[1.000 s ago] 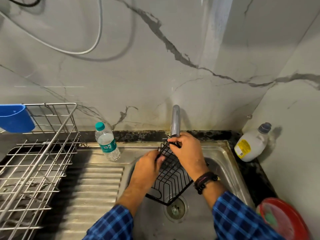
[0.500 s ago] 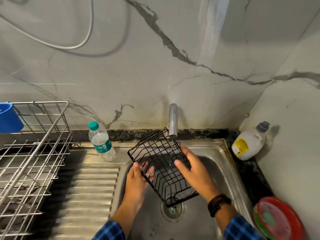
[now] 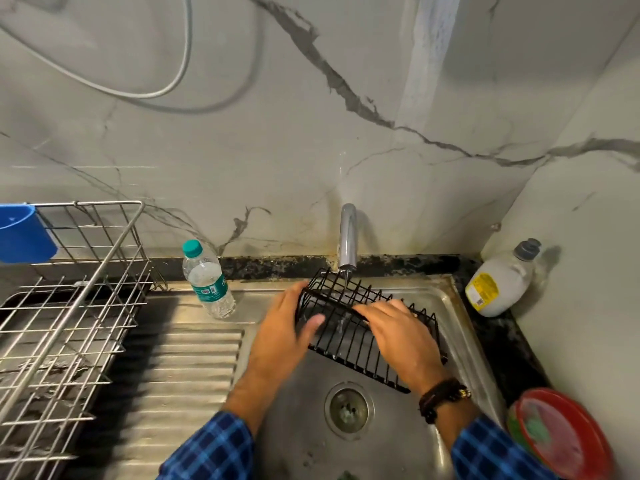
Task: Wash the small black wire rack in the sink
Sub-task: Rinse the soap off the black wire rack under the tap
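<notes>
The wire rack (image 3: 348, 344) sits tilted in the sink (image 3: 460, 327) under the running tap (image 3: 347, 237). The left hand (image 3: 285, 332) grips its left end, thumb in front. The right hand (image 3: 401, 336) lies across its wires, fingers nearly straight.

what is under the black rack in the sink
Through the rack only the bare steel sink shows; the drain lies just clear of its near corner. Beneath the right hand is covered.
</notes>
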